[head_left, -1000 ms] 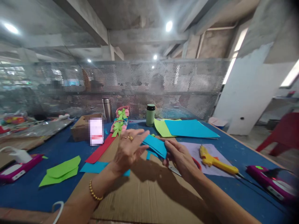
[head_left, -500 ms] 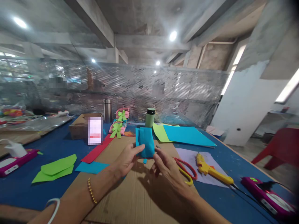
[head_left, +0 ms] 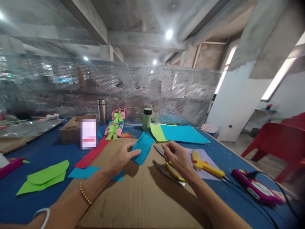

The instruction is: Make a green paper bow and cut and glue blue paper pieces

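My left hand [head_left: 122, 157] pinches a folded blue paper piece [head_left: 143, 147] by its lower left edge, holding it tilted above the brown cardboard sheet [head_left: 143, 197]. My right hand [head_left: 176, 156] has its fingers curled around the yellow handle of the scissors [head_left: 166, 166], whose blades stand open and point toward the blue paper. The scissors lie low over the cardboard, a little right of the paper.
A yellow glue gun [head_left: 206, 164] lies on white paper to the right, a magenta device [head_left: 254, 189] with a cable beyond it. Green paper [head_left: 43, 176], a red strip [head_left: 91, 154], blue and green sheets [head_left: 181, 133], a green bottle [head_left: 147, 119], a steel flask [head_left: 102, 111] and a box [head_left: 71, 132] stand around.
My right hand has left the blue paper and taken up the scissors. My left hand alone now keeps the paper, lowered and tilted to the right. The view has shifted slightly left.
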Available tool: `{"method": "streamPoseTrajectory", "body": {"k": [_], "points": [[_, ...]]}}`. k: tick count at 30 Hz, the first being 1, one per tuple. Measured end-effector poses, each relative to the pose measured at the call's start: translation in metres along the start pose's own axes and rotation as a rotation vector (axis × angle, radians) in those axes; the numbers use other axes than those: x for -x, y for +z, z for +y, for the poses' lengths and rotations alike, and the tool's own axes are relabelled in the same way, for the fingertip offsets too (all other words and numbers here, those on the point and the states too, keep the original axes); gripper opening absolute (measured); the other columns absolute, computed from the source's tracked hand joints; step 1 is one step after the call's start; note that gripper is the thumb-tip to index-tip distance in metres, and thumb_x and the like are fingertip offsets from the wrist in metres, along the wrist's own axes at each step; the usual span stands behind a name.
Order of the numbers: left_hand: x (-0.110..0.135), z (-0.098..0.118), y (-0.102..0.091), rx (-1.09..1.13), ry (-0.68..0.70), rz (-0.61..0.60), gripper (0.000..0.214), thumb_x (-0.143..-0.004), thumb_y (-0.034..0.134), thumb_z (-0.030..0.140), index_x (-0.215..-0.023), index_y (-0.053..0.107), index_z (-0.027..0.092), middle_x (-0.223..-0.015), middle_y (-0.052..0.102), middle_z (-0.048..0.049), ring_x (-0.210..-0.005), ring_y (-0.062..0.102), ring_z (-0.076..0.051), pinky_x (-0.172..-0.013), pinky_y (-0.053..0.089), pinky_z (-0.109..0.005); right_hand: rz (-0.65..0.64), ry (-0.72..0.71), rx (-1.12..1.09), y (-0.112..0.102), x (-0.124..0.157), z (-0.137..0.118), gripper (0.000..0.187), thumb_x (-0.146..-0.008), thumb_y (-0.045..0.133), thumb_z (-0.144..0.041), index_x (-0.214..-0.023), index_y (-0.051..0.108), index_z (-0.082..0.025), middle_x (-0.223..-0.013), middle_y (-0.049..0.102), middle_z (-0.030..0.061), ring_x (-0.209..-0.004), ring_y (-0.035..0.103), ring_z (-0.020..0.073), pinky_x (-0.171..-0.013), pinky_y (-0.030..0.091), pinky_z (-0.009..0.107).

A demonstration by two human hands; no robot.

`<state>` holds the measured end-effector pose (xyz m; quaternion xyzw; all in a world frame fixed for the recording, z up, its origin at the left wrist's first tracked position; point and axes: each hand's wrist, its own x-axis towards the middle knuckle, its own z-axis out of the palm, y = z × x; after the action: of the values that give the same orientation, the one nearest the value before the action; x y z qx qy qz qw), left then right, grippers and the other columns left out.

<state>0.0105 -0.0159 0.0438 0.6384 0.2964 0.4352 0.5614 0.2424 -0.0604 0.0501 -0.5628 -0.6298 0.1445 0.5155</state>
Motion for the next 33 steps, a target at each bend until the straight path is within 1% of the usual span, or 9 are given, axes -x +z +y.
{"method": "streamPoseTrajectory", "body": {"k": [4,7,9,14,18,22,26,29,33], "points": [[0.001,0.002,-0.001,-0.069,0.037,-0.046,0.030,-0.081,0.073,0.038,-0.098,0.077,0.014,-0.098,0.076,-0.0074,-0.094,0.065,-0.025,-0.088,0.049,-0.036,-0.054,-0.021,-0.002,-0.001,0.000,0.001,0.039,-0.091,0.057,-0.057,-0.071,0.052,-0.024,-0.053,0.054,-0.0031,-0.047,0.051,0.0137,-0.049,0.037,0.026],[0.000,-0.001,-0.002,-0.046,0.042,-0.055,0.030,-0.080,0.073,0.036,-0.101,0.077,0.014,-0.100,0.076,-0.0076,-0.090,0.065,-0.024,-0.085,0.050,-0.034,-0.125,-0.004,-0.084,0.000,0.001,-0.001,0.034,-0.089,0.060,-0.055,-0.078,0.051,-0.024,-0.057,0.055,-0.0038,-0.048,0.050,0.0134,-0.048,0.037,0.026],[-0.001,-0.005,-0.003,-0.001,0.029,-0.057,0.033,-0.080,0.075,0.036,-0.105,0.077,0.015,-0.103,0.076,-0.0082,-0.090,0.066,-0.023,-0.085,0.050,-0.034,-0.154,0.001,-0.050,-0.001,0.003,-0.004,0.033,-0.092,0.057,-0.053,-0.076,0.049,-0.024,-0.058,0.055,-0.0036,-0.050,0.051,0.0136,-0.051,0.038,0.026],[-0.004,-0.012,-0.004,0.189,-0.090,-0.051,0.042,-0.075,0.082,0.035,-0.110,0.076,0.014,-0.108,0.076,-0.0120,-0.088,0.069,-0.022,-0.083,0.054,-0.035,-0.091,-0.072,0.150,-0.005,0.005,-0.007,0.041,-0.101,0.040,-0.049,-0.067,0.039,-0.025,-0.054,0.046,-0.0034,-0.056,0.047,0.0154,-0.059,0.036,0.028],[-0.007,-0.013,-0.005,0.337,-0.199,-0.046,0.046,-0.068,0.087,0.033,-0.105,0.074,0.010,-0.100,0.076,-0.0150,-0.078,0.070,-0.021,-0.078,0.057,-0.037,-0.039,-0.121,0.155,-0.006,0.000,-0.001,0.042,-0.099,0.041,-0.051,-0.067,0.032,-0.026,-0.056,0.036,-0.0043,-0.054,0.038,0.0147,-0.054,0.030,0.029],[-0.009,-0.017,-0.007,0.377,-0.197,-0.065,0.041,-0.070,0.086,0.030,-0.104,0.073,0.011,-0.092,0.075,-0.0119,-0.071,0.069,-0.019,-0.073,0.058,-0.036,-0.024,-0.155,0.135,-0.008,-0.004,0.003,0.048,-0.098,0.043,-0.055,-0.063,0.031,-0.025,-0.057,0.032,-0.0047,-0.054,0.033,0.0125,-0.054,0.028,0.028],[-0.010,-0.018,-0.008,0.379,-0.176,-0.084,0.042,-0.071,0.086,0.027,-0.108,0.072,0.011,-0.088,0.075,-0.0105,-0.068,0.069,-0.019,-0.069,0.057,-0.033,0.004,-0.131,-0.004,-0.010,-0.006,0.002,0.043,-0.099,0.042,-0.055,-0.070,0.036,-0.025,-0.057,0.039,-0.0059,-0.051,0.037,0.0117,-0.051,0.031,0.026],[-0.010,-0.014,-0.008,0.375,-0.179,-0.089,0.045,-0.071,0.085,0.026,-0.111,0.073,0.011,-0.089,0.076,-0.0122,-0.066,0.068,-0.018,-0.067,0.057,-0.032,-0.049,-0.127,-0.058,-0.011,-0.007,0.002,0.030,-0.099,0.044,-0.049,-0.083,0.044,-0.024,-0.059,0.046,-0.0066,-0.048,0.041,0.0116,-0.048,0.035,0.025],[-0.009,-0.009,-0.007,0.349,-0.198,-0.062,0.051,-0.069,0.086,0.027,-0.116,0.073,0.011,-0.095,0.077,-0.0129,-0.070,0.069,-0.019,-0.068,0.058,-0.032,-0.037,-0.203,0.081,-0.012,-0.010,0.011,0.022,-0.098,0.048,-0.041,-0.084,0.047,-0.024,-0.061,0.047,-0.0059,-0.050,0.043,0.0126,-0.051,0.035,0.025]]}}
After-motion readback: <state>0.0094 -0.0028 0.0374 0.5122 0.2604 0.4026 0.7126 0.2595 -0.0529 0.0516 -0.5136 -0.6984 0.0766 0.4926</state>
